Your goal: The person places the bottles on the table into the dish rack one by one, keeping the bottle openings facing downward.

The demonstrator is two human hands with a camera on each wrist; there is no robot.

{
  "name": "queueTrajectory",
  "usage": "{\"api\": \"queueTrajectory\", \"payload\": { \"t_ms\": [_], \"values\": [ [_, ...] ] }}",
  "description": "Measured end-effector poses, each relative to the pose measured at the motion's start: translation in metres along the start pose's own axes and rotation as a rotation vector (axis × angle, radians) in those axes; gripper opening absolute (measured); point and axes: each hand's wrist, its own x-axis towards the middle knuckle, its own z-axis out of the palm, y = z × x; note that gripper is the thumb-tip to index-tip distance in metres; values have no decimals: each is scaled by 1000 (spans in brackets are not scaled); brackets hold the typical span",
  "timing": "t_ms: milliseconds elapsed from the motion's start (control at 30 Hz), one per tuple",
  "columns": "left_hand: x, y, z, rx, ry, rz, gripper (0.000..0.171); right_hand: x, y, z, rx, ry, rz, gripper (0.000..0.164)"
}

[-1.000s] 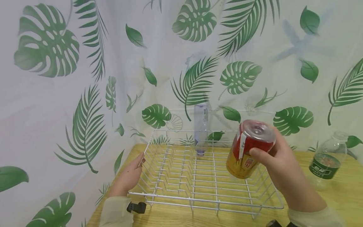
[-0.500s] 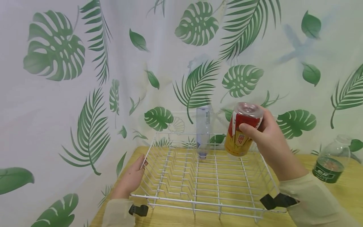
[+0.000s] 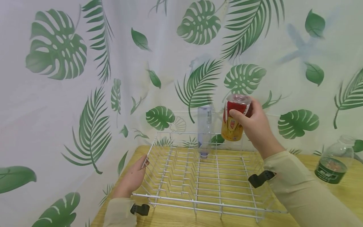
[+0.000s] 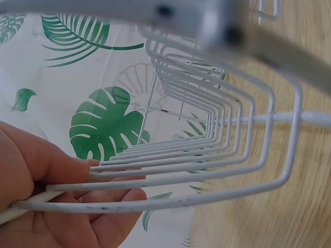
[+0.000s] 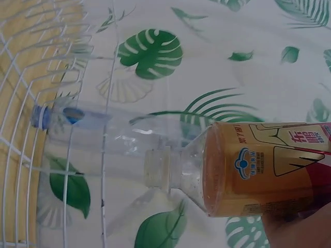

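Observation:
My right hand (image 3: 256,129) grips a small plastic bottle (image 3: 233,121) with a red and yellow label, bottom up, above the back right of a white wire dish rack (image 3: 195,201). In the right wrist view its clear neck (image 5: 160,169) points toward the rack, overlapping a clear plastic bottle. That clear bottle (image 3: 204,132) stands neck down against the rack's back side, its blue end low among the wires. My left hand (image 3: 133,176) holds the rack's left side; in the left wrist view the thumb lies over the wires, with fingers (image 4: 119,212) behind them.
A clear bottle with a green label (image 3: 331,170) stands on the wooden table (image 3: 306,189) right of the rack. A white leaf-printed curtain (image 3: 170,72) hangs behind and along the left. Black straps (image 3: 261,179) sit on both wrists.
My right hand has carried the upside-down bottle back, up and left, from over the rack's right part toward its back side, near the clear bottle. The left hand stays at the rack's left side.

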Motion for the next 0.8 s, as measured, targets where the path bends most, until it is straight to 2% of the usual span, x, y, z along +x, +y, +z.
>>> {"api": "queueTrajectory", "payload": {
  "t_ms": [333, 600, 800],
  "values": [
    [2, -2, -1, -3, 7, -3, 55, 41, 49, 12, -92, -6, 95, 97],
    [2, -4, 0, 5, 13, -9, 55, 45, 99, 30, -110, -21, 228, 102],
    [3, -4, -1, 10, 17, -29, 55, 47, 119, 44, -157, -41, 289, 101]
  ]
}}
